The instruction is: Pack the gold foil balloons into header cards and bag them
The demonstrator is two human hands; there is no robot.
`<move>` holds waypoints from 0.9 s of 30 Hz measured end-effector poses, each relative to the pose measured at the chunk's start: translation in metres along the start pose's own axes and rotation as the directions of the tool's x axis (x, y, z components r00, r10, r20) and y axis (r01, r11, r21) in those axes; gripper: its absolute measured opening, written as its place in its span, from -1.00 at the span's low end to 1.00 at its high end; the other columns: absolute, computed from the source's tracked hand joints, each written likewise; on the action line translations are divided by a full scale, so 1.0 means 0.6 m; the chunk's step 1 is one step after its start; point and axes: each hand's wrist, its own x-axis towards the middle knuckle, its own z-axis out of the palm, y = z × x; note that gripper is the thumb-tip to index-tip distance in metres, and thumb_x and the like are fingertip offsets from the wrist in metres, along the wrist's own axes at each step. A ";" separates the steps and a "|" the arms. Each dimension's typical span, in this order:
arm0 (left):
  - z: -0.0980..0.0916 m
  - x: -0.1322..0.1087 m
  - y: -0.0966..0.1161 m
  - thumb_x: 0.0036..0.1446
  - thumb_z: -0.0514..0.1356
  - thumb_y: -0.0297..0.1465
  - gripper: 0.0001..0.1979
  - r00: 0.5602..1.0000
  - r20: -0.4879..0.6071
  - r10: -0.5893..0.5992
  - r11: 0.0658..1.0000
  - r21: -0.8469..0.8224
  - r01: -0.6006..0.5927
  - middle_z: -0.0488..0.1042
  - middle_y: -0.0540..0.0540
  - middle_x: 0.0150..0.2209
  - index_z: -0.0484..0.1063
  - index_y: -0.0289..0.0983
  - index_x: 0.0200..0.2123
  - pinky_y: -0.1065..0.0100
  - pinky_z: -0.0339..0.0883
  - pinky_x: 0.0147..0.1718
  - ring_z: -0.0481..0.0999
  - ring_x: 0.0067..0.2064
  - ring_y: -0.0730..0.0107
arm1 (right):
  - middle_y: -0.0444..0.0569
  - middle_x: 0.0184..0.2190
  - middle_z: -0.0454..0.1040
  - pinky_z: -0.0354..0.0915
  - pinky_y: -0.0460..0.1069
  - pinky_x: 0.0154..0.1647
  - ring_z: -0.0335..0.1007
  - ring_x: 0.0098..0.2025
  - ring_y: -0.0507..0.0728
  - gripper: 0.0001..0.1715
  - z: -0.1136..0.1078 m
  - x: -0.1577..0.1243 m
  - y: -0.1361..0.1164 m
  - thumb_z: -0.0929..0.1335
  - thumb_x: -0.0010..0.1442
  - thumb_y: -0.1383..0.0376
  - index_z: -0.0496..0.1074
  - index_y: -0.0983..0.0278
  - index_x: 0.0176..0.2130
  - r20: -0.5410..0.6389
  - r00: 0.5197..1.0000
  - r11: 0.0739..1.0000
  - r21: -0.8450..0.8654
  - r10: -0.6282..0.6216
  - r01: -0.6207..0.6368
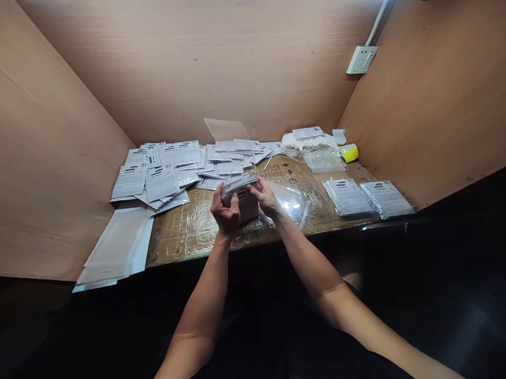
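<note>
Between my two hands, just above the front of the cardboard-covered table (183,233), is a stack of plastic-sleeved printed cards (241,184). My left hand (226,210) grips its left side, thumb across the near face. On the right side, my right hand (265,197) closes on the stack's edge with the thumb in front. The cards stand tilted, their far side hidden from me. A clear plastic sheet (290,201) lies on the cardboard beside my right wrist.
Loose packed cards (163,180) pile up at the back left, with flat translucent sheets (115,242) nearer. Two neat card stacks (349,198) sit at the right. Behind them are a bundle of white pieces (305,144) and a yellow roll (350,153). Wooden walls (212,61) enclose the table.
</note>
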 end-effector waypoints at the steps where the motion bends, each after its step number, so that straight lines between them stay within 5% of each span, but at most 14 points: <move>1: -0.001 0.000 0.001 0.21 0.27 -0.28 -0.49 1.000 -0.005 -0.002 1.000 -0.017 0.002 0.62 -0.30 0.12 0.53 -0.32 0.19 0.08 0.46 0.25 0.61 0.19 0.00 | -0.06 -0.01 0.61 0.41 0.11 0.26 0.53 0.10 0.20 -0.30 -0.003 0.003 -0.004 0.64 0.03 -0.03 0.40 0.12 0.01 0.035 0.999 1.000 -0.010 0.023 -0.022; 4: -0.001 0.001 0.003 0.23 0.26 -0.29 -0.53 1.000 -0.011 -0.004 0.996 -0.092 0.003 0.64 -0.26 0.05 0.54 -0.32 0.17 0.11 0.47 0.22 0.62 0.15 0.04 | -0.13 -0.18 0.60 0.48 0.07 0.05 0.54 -0.09 0.16 -0.32 -0.002 0.012 -0.013 0.68 -0.06 0.04 0.40 0.15 -0.08 0.094 0.990 0.995 -0.015 0.102 -0.101; 8: 0.004 0.001 0.008 0.34 0.23 -0.22 -0.60 0.998 -0.038 -0.054 0.994 -0.096 0.050 0.66 -0.24 0.03 0.56 -0.29 0.13 0.14 0.49 0.16 0.65 0.07 0.11 | -0.19 -0.23 0.55 0.46 0.00 -0.11 0.51 -0.20 0.11 -0.26 0.019 0.017 -0.007 0.68 -0.11 0.11 0.32 0.14 -0.09 -0.045 0.991 0.991 -0.040 0.129 -0.131; 14: 0.008 0.011 0.011 0.44 0.16 -0.09 -0.59 0.994 -0.098 -0.039 0.999 0.025 0.042 0.69 -0.24 -0.07 0.65 -0.28 -0.04 0.18 0.50 0.03 0.68 -0.04 0.13 | -0.15 -0.17 0.51 0.45 0.04 -0.04 0.51 -0.13 0.14 -0.19 0.055 0.014 0.002 0.63 -0.08 0.03 0.21 0.12 -0.01 -0.253 0.967 0.978 -0.188 0.042 -0.092; 19: 0.006 0.021 0.021 0.48 0.10 -0.04 -0.51 0.992 -0.078 -0.101 0.993 0.055 0.106 0.71 -0.21 -0.23 0.68 -0.27 -0.11 0.22 0.50 -0.09 0.70 -0.17 0.14 | -0.10 -0.08 0.50 0.46 0.08 0.09 0.52 -0.03 0.17 -0.09 0.065 0.016 -0.011 0.62 -0.06 0.06 0.12 0.11 0.08 -0.233 0.973 0.973 -0.227 -0.012 -0.042; 27: 0.001 0.028 0.024 0.27 0.24 -0.29 -0.60 0.995 -0.037 -0.089 0.996 -0.007 0.089 0.66 -0.28 0.10 0.61 -0.31 0.11 0.17 0.52 0.12 0.67 0.09 0.07 | -0.10 -0.06 0.47 0.48 0.10 0.13 0.53 -0.04 0.16 -0.07 0.066 0.023 0.011 0.63 -0.08 0.16 0.11 0.10 0.08 -0.229 0.971 0.970 -0.243 -0.068 0.011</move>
